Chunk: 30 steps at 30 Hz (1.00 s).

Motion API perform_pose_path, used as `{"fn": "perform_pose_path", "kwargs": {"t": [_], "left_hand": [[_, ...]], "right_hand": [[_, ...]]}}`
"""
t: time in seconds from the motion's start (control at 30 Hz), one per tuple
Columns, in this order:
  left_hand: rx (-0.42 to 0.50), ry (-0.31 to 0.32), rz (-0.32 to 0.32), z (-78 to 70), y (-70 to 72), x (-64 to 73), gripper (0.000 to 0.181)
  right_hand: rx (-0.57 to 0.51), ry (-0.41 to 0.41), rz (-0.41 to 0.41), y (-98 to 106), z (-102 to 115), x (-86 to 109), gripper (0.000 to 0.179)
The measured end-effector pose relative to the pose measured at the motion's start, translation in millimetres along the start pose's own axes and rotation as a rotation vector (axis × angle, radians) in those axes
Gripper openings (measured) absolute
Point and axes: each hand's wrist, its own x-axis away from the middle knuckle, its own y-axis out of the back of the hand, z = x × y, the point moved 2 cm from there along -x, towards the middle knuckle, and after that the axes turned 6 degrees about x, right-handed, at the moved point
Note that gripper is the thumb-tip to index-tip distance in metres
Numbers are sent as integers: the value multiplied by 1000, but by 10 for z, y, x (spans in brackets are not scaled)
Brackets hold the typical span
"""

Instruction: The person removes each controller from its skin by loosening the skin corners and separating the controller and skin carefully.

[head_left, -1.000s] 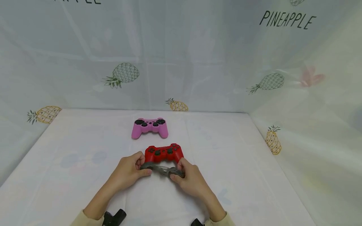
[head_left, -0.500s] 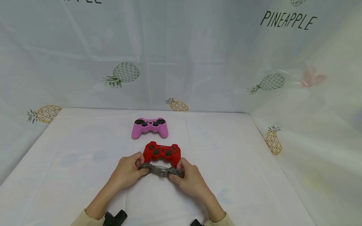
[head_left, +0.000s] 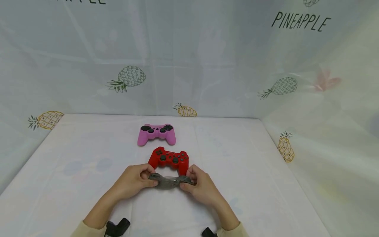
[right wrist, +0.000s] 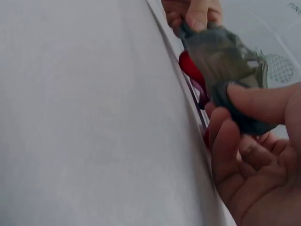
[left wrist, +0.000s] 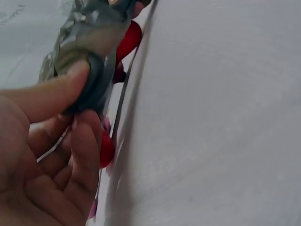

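Note:
Both hands hold a limp, translucent dark grey silicone controller cover point(head_left: 167, 182), one end each, in front of a red game controller point(head_left: 169, 158). My left hand point(head_left: 133, 181) pinches the cover's left end between thumb and fingers. At its right end my right hand point(head_left: 202, 186) pinches it the same way. In the left wrist view the cover point(left wrist: 94, 37) looks soft and creased under the thumb. The red controller lies buttons up, slightly turned, its grips toward me; the hands are close to its grip ends, and whether they touch it I cannot tell.
A pink game controller point(head_left: 157, 134) lies behind the red one, grips toward me. The white-covered table point(head_left: 237, 158) ends at a pineapple-print sheet point(head_left: 207, 82) hanging behind it and at both sides.
The red controller has shifted slightly back and left and turned a little. The grey cover's middle now spreads wider between the hands, which both keep hold of it.

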Motion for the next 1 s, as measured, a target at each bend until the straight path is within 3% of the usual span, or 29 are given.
{"fn": "perform_pose_path", "kwargs": {"t": [0.27,0.5,0.67,0.77,0.9,1.0], "left_hand": [[274,-3,208,10,97,42,31],[450,-67,367,25,135,76,27],[500,-83,467,-38,163,135,25],[452,-98,479,-100,175,143,25],[350,-82,424,-180,175,92,31],[343,-59,394,-232,186,49,42]], "right_hand": [[-422,51,176,85,-28,-11,31],[-490,109,245,140,-44,15,35],[-492,151,296,173,19,20,35],[-464,160,302,193,52,1,36],[-431,145,295,204,86,-38,38],[-434,150,309,203,121,-69,40]]}}
